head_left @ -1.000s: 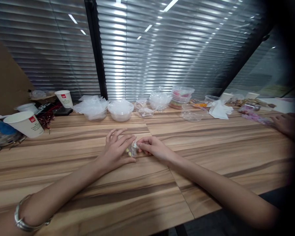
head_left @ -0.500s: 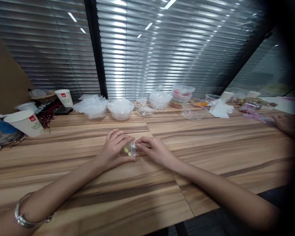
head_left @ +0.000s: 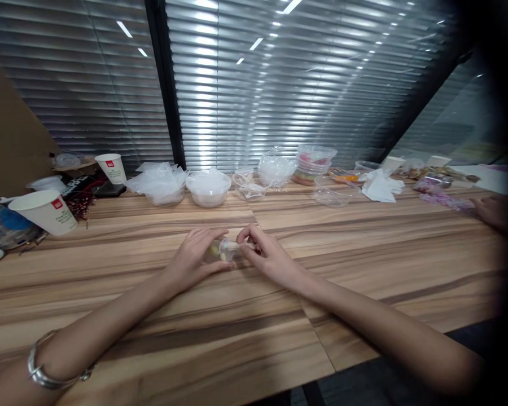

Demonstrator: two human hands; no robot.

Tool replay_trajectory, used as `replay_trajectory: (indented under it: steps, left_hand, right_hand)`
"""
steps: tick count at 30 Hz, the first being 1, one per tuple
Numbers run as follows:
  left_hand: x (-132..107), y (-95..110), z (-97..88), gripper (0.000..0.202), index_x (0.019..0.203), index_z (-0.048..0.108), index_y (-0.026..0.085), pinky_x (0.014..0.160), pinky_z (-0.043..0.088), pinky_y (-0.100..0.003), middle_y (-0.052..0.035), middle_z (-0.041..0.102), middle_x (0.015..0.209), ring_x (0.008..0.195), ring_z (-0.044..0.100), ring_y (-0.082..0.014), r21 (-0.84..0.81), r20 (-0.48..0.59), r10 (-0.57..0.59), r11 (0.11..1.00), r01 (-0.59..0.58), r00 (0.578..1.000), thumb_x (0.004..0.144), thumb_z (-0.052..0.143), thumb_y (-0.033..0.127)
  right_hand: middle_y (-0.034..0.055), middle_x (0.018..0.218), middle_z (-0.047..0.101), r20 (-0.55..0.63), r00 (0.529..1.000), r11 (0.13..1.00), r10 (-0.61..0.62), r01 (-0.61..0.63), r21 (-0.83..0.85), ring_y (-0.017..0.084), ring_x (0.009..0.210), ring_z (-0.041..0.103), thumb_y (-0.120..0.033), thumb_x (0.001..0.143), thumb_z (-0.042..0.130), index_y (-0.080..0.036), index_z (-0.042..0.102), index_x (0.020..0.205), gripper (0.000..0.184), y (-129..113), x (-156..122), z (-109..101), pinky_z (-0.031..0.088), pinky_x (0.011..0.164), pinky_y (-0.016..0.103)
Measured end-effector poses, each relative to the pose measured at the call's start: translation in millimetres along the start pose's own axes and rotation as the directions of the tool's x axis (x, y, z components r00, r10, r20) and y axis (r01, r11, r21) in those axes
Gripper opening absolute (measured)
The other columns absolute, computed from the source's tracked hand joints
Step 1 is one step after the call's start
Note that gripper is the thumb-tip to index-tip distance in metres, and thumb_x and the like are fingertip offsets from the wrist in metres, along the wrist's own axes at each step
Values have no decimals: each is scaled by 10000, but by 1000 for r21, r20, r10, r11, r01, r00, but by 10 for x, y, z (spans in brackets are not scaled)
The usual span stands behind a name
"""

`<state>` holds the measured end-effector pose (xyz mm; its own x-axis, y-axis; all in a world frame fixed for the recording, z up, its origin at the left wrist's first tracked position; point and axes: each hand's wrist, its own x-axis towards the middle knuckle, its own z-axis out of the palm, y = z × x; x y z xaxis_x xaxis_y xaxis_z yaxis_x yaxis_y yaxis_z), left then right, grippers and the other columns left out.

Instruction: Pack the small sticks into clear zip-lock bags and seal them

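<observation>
Near the middle of the wooden table, a small clear plastic bag (head_left: 224,250) with yellow-green bits inside lies between my two hands. My left hand (head_left: 196,254) curves around its left side, thumb below and fingers above, gripping it. The fingertips of my right hand (head_left: 262,251) are pinched at the bag's right end, on something pale and thin that I cannot make out. The bag's mouth looks rounded and parted between the hands.
Along the back of the wooden table (head_left: 161,327) stand paper cups (head_left: 46,211), lidded plastic bowls (head_left: 209,189), stacked clear tubs (head_left: 315,160) and a crumpled white tissue (head_left: 381,185). Another person's hand (head_left: 493,211) rests at the right edge near a pink-purple packet (head_left: 446,201).
My right fingertips have drawn slightly right and bent more. The bag's right end now looks rounder and more open. My left hand has shifted only a little.
</observation>
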<state>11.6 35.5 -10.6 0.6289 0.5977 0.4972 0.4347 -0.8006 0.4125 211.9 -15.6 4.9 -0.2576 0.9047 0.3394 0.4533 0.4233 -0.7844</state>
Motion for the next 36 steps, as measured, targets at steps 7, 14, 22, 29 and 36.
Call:
replay_trajectory:
  steps: [7,14,22,29,36]
  left_hand:
    - [-16,5,9,704,1249,394,238,863,412,-363,-66,591,1118,1022,541,-245,-101,60,-76,992,82,995,652,688,467]
    - [-32,0,17,681,1229,403,230,869,421,-367,-84,573,1157,1044,538,-251,-51,120,-34,998,40,992,662,667,498]
    - [-8,11,16,698,1245,370,247,833,456,-358,-71,591,1128,1025,557,-242,-71,137,-115,990,125,984,663,666,495]
    - [-21,10,10,703,1247,370,239,825,458,-359,-79,596,1128,1010,568,-248,-53,163,-115,991,125,980,666,653,515]
    - [-36,-14,24,697,1255,382,226,874,435,-373,-101,554,1209,1068,539,-262,-19,198,-83,996,89,977,681,625,540]
  right_hand:
    - [7,783,560,-63,990,932,123,-94,351,129,690,541,-317,797,562,-192,529,839,135,76,44,47,433,643,262]
    - [-16,593,581,76,966,763,248,-243,599,113,539,576,-359,743,643,-166,510,840,254,118,21,137,471,539,243]
    - [51,906,642,95,971,671,220,-221,708,169,785,641,-357,768,615,-182,575,938,248,165,25,143,519,746,335]
    - [-6,694,632,42,975,716,220,-190,672,119,655,621,-305,770,632,-183,507,825,183,180,23,163,497,661,275]
    - [21,741,650,67,978,800,200,-202,565,121,683,601,-307,722,668,-158,581,737,174,199,-14,231,469,665,260]
